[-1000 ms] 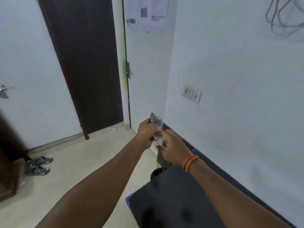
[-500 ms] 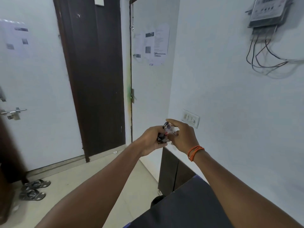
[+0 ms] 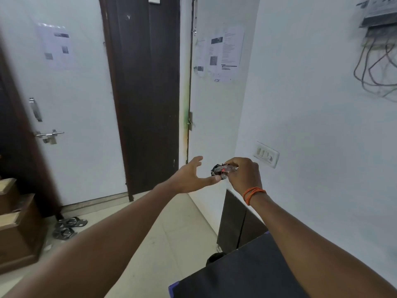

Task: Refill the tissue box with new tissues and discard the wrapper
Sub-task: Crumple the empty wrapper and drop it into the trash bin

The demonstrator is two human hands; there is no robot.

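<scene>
A crumpled clear plastic wrapper (image 3: 222,169) with dark and red print is balled up at chest height in front of me. My right hand (image 3: 245,175), with an orange thread band on the wrist, is shut around it. My left hand (image 3: 192,177) is open beside it, fingers spread, with one fingertip just touching the wrapper's lower edge. The tissue box and the new tissues are not in view.
A dark cabinet (image 3: 238,220) stands against the right wall, and a dark surface (image 3: 240,276) lies below my right arm. A white door (image 3: 71,117) with a latch stands at left, a dark door frame (image 3: 146,93) ahead. Sandals (image 3: 68,226) lie on the tiled floor.
The view has tilted upward. Both hands were squeezing the wrapper together; now my left hand has come off it and opened, and only my right hand keeps the wrapper.
</scene>
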